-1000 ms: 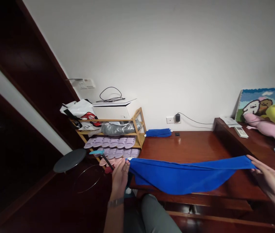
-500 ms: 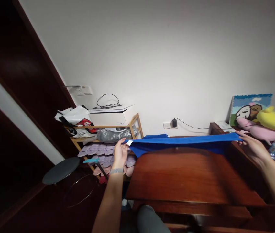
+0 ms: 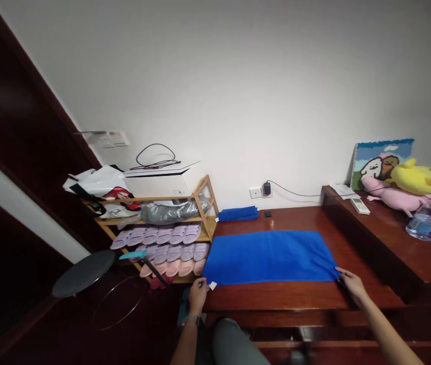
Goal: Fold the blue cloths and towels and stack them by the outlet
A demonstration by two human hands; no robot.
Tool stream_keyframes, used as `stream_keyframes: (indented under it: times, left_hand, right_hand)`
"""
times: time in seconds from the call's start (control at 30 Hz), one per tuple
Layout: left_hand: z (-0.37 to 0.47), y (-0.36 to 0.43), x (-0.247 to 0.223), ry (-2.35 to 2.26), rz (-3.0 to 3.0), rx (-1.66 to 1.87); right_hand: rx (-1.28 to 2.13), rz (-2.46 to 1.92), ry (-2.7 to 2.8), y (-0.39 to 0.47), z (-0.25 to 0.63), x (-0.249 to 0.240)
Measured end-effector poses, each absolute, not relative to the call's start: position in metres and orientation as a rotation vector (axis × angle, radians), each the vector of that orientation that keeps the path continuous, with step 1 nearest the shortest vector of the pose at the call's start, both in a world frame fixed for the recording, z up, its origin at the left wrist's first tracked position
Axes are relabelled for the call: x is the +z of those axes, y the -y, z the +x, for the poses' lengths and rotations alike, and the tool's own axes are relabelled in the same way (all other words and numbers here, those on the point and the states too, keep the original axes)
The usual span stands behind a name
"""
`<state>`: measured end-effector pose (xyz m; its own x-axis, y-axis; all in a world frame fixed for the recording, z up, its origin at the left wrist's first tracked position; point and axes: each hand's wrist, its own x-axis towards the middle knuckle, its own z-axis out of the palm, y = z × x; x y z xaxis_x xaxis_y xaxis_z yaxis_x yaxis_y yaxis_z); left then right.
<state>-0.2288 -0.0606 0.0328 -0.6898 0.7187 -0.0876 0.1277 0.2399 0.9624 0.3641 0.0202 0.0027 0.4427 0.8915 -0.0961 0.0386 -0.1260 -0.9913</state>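
Observation:
A blue towel (image 3: pixel 264 257) lies spread in a long rectangle on the reddish-brown wooden table (image 3: pixel 276 299), with a small white tag at its near left corner. Pinching that corner is my left hand (image 3: pixel 198 294), its fingers closed. My right hand (image 3: pixel 350 284) grips the near right corner, where the cloth puckers a little. Behind it, against the wall, a second blue towel (image 3: pixel 238 213) lies folded into a narrow bundle.
Left of the table stands a wooden rack (image 3: pixel 210 203) with several slippers (image 3: pixel 162 234) and a white box (image 3: pixel 158 183) on top. A round stool (image 3: pixel 84 274) is further left. On the right, a raised surface holds plush toys (image 3: pixel 394 196), a remote (image 3: pixel 360 206) and a plastic bottle (image 3: pixel 428 220).
Both hands have come down and nearer, lowering the towel from the air onto the table, where it now lies flat. The folded bundle behind is now fully visible.

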Motion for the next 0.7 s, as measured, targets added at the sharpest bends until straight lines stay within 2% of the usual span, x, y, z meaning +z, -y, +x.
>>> stream_keyframes:
  times: [0.1,0.33,0.7]
  left_hand:
    - [-0.241,0.070,0.024,-2.116,0.895,1.316]
    - [-0.249,0.089,0.012,-2.315,1.142,1.095]
    - [-0.231,0.115,-0.013,-2.478,1.388,1.012]
  right_hand:
    - [0.940,-1.670,0.897,-0.023,0.377,-0.019]
    - [0.764,-1.838,1.069,-0.018,0.426,-0.035]
    - [0.542,-1.855,1.311,0.022,0.435,-0.065]
